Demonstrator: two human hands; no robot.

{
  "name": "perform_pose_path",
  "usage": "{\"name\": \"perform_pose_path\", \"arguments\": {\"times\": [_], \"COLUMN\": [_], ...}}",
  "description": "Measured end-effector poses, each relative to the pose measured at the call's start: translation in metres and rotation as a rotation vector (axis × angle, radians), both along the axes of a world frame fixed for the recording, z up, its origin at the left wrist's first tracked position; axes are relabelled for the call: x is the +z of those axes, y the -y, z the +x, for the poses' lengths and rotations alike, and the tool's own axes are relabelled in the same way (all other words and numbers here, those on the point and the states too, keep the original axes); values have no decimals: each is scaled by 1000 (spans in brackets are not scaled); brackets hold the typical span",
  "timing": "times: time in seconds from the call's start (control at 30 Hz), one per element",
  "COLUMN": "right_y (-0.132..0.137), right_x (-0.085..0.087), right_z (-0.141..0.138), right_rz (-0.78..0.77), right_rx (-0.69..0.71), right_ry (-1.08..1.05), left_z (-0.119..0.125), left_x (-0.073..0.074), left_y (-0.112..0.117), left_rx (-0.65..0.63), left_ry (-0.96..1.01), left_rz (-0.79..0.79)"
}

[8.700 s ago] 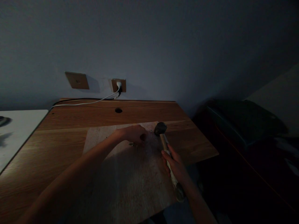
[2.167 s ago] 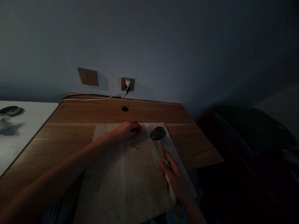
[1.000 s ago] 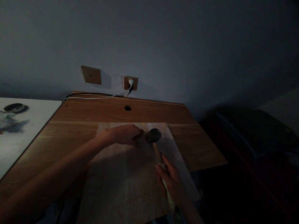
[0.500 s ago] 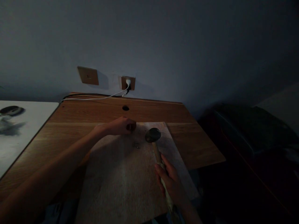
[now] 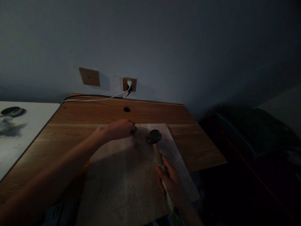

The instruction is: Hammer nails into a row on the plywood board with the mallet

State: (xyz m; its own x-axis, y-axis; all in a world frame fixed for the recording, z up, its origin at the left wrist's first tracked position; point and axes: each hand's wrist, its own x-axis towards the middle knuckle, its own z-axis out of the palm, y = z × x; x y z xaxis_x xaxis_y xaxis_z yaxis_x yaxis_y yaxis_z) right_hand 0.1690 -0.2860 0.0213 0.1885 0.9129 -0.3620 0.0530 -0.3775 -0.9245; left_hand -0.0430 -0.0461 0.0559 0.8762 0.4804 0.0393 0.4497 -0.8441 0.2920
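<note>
My right hand [image 5: 171, 179] is wrapped round the wooden handle of a mallet [image 5: 154, 137] with a dark, round head. The mallet's head is over the far right part of a pale wooden board [image 5: 110, 188]. My left hand [image 5: 125, 128] is at the board's far edge, left of the mallet head and apart from it. Its fingers are curled together, and whatever they may hold is too small and dark to make out. Below the left hand, a faint dark mark shows on the board.
The board lies on a brown wooden table [image 5: 202, 144] with a cable hole [image 5: 127, 109]. A white cable [image 5: 94, 100] runs to a wall socket [image 5: 133, 83]. To the left, a white surface [image 5: 39, 125] bears a dark round object [image 5: 11, 111]. A dark cushion-like shape [image 5: 261, 128] is at right.
My left hand has turned slightly, its curled fingers now pointing more downward. A small shiny spot on the board below it no longer shows. The right hand and mallet have barely moved.
</note>
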Motion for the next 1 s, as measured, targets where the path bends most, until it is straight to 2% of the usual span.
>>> {"name": "perform_pose_path", "arguments": {"times": [0.07, 0.17, 0.33, 0.43, 0.57, 0.67, 0.83, 1.0], "right_y": [0, 0, -1, -5, -15, -26, -39, -44], "right_x": [0, -1, -1, 3, 12, 16, 17, 17], "right_z": [0, 1, -1, -2, -6, -10, -19, -28], "right_rz": [-5, 7, 24, 45, 92, 117, 129, 138], "right_rx": [1, 30, 54, 88, 155, 178, 195, 215], "right_ry": [7, 12, -6, -18, -21, -40, -62, -87], "left_z": [2, 1, -8, -11, -10, -10, -10, -10], "left_x": [-3, -16, -44, -53, -55, -52, -45, -48], "left_y": [2, 2, 5, 10, 14, 15, 20, 19], "left_rx": [-15, -23, 195, 241, 229, 270, 362, 345], "left_ry": [27, 131, 371, 430, 449, 432, 375, 410], "left_rz": [15, -57, -193, -207, -190, -224, -244, -276]}}
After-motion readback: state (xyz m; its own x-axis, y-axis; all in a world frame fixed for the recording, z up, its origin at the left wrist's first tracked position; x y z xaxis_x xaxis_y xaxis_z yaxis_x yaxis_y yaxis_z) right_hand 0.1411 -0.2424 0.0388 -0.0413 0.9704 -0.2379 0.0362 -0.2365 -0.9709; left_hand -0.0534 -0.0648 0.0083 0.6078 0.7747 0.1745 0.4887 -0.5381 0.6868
